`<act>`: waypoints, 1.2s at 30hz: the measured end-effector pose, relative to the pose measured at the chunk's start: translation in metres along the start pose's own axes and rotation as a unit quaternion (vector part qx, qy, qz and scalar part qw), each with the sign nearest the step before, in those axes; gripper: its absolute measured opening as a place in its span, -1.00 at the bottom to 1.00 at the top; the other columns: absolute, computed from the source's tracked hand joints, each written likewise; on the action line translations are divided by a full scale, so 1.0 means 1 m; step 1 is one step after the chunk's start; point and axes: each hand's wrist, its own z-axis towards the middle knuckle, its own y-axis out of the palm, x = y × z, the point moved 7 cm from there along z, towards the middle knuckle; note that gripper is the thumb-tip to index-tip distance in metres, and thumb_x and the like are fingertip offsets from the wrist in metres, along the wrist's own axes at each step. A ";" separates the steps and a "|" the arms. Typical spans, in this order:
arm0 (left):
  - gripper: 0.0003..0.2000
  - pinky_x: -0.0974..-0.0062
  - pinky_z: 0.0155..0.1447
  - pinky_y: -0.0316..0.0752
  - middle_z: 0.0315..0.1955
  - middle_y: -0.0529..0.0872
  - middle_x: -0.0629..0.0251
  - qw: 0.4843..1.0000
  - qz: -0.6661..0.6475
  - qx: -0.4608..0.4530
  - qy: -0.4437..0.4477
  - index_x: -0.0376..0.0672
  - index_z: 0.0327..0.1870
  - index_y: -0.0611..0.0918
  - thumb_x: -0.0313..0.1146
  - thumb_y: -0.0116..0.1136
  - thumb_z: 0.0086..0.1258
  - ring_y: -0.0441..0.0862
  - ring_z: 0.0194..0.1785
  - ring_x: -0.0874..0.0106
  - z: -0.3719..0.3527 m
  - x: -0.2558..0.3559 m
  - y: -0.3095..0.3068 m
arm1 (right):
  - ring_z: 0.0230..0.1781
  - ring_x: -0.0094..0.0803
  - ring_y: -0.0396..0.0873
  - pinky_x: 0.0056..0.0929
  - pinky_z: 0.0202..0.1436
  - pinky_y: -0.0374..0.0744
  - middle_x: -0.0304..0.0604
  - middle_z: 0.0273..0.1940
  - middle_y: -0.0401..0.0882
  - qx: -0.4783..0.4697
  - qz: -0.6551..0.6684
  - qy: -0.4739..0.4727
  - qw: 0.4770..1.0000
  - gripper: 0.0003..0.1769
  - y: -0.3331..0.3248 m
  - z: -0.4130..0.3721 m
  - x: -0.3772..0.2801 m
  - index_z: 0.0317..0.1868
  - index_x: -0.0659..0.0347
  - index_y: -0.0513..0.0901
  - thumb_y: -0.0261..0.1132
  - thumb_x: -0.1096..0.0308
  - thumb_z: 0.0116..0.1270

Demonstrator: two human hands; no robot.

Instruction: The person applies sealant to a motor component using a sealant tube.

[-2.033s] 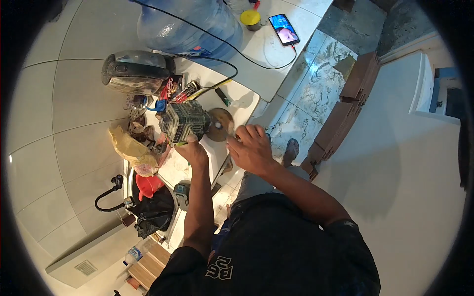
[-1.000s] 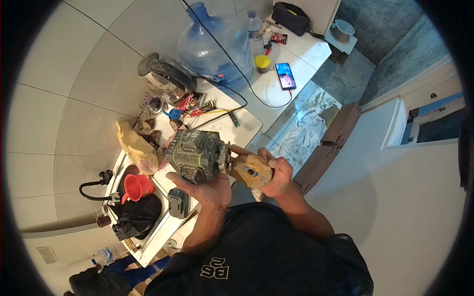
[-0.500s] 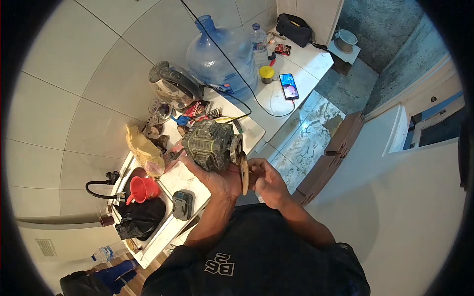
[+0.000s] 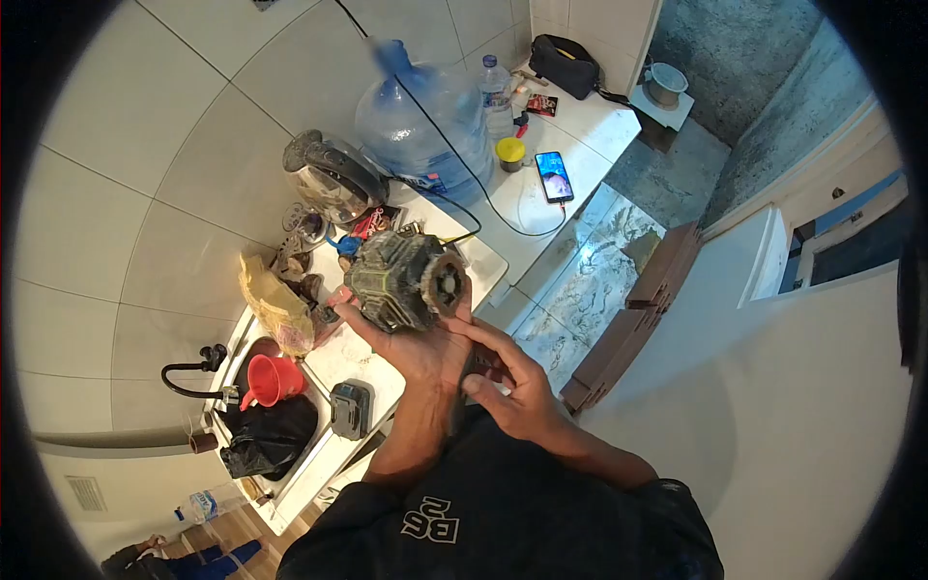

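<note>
My left hand (image 4: 418,350), palm up, supports a dusty dark-green boxy device (image 4: 391,280) with ribbed, armoured sides that looks like a laser level. Its round, dirt-caked end (image 4: 447,283) faces me. My right hand (image 4: 512,382) is close beside the left wrist, its fingers curled around a thin flat piece (image 4: 461,382), seen nearly edge-on and dark. The index finger reaches towards the device's underside; the fingertips are partly hidden. On the counter (image 4: 333,362), below the device, lies a black battery pack (image 4: 350,410).
Behind the device stand an electric kettle (image 4: 333,179) and a large blue water jug (image 4: 425,126). A cable crosses to a lit phone (image 4: 554,178). Left is a sink with a red dipper (image 4: 275,379) and a black bag (image 4: 271,437). Another person (image 4: 184,561) is at lower left.
The device has turned so its round end shows more fully. The tan flat piece, earlier upright at that end, is lower between my hands. My right hand has shifted slightly left and down.
</note>
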 end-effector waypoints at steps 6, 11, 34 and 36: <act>0.02 -0.02 0.41 0.61 0.26 0.66 0.00 1.000 -0.017 0.016 0.014 -0.16 0.44 0.50 0.61 0.16 0.23 0.65 0.29 -0.03 0.010 0.001 -0.011 | 0.29 -0.17 0.59 -0.33 0.24 0.63 0.16 0.40 0.42 0.058 -0.162 -0.040 0.984 -0.57 -0.002 -0.013 0.020 0.21 0.33 0.53 0.42 0.24 0.53; 0.01 0.00 0.40 0.62 0.28 0.66 0.03 0.998 -0.010 0.056 0.039 -0.13 0.45 0.50 0.62 0.15 0.22 0.66 0.29 0.02 0.015 0.004 -0.019 | 0.35 -0.02 0.56 -0.26 0.24 0.67 0.25 0.40 0.40 -0.006 -0.225 -0.117 0.967 -0.37 0.000 -0.011 0.003 0.19 0.37 0.53 0.58 0.11 0.35; 0.14 0.15 0.54 0.43 0.40 0.51 0.17 0.963 0.209 -0.148 0.078 -0.25 0.56 0.25 0.42 0.43 0.11 0.48 0.47 0.26 -0.044 -0.033 0.043 | 0.64 -0.11 0.23 -0.11 0.64 0.34 0.21 0.65 0.11 0.007 0.168 -0.117 0.979 0.22 -0.083 0.025 -0.021 0.65 0.22 0.14 0.69 0.13 0.11; 0.16 0.15 0.53 0.44 0.40 0.50 0.17 0.967 0.198 -0.131 0.089 -0.25 0.56 0.25 0.43 0.44 0.09 0.49 0.46 0.27 -0.044 -0.038 0.036 | 0.64 -0.11 0.23 -0.11 0.64 0.34 0.21 0.66 0.10 0.018 0.147 -0.123 0.981 0.24 -0.083 0.023 -0.025 0.66 0.23 0.12 0.70 0.14 0.11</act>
